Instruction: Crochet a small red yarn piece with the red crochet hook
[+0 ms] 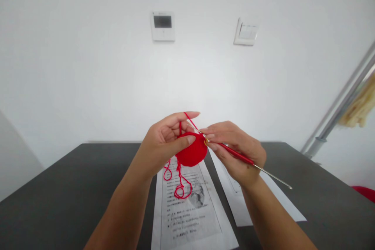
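Observation:
My left hand (171,133) pinches a round red crochet piece (191,153) between thumb and fingers. Red yarn (191,120) runs over its stretched index finger and down to the edge of the piece. My right hand (234,148) is closed around a crochet hook (238,155) with a red grip and metal at both ends. The hook's upper tip lies at the top edge of the piece, near the left fingers. A small yellowish item (206,141) shows at the piece's right edge beside my right fingertips. Loose yarn tails (183,192) dangle below the piece.
Two printed sheets lie on the dark table: one sheet (187,222) below my hands, another sheet (263,207) under my right forearm. The white wall (117,66) behind carries a control panel (163,33) and a switch (246,33). A metal pole (340,93) slants at right.

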Action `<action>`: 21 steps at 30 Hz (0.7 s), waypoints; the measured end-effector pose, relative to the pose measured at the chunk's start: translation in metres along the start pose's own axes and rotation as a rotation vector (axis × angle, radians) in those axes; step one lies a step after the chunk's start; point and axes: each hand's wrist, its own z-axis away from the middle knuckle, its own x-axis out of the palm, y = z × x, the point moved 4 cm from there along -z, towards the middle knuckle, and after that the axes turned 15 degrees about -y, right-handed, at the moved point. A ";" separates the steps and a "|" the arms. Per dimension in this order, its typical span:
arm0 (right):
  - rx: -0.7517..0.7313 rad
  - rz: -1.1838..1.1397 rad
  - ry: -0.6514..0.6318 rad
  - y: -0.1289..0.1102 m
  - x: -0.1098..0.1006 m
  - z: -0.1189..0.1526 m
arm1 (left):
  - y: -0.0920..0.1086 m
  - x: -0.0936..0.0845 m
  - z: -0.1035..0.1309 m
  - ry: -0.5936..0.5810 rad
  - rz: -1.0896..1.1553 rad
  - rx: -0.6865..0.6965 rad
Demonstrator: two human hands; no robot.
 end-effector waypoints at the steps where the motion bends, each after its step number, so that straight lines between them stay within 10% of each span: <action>1: -0.006 -0.004 0.001 0.000 0.000 0.000 | 0.000 0.000 0.000 -0.012 -0.002 0.005; 21: -0.035 0.060 0.006 -0.001 0.000 -0.003 | -0.004 -0.004 -0.004 -0.042 0.007 0.036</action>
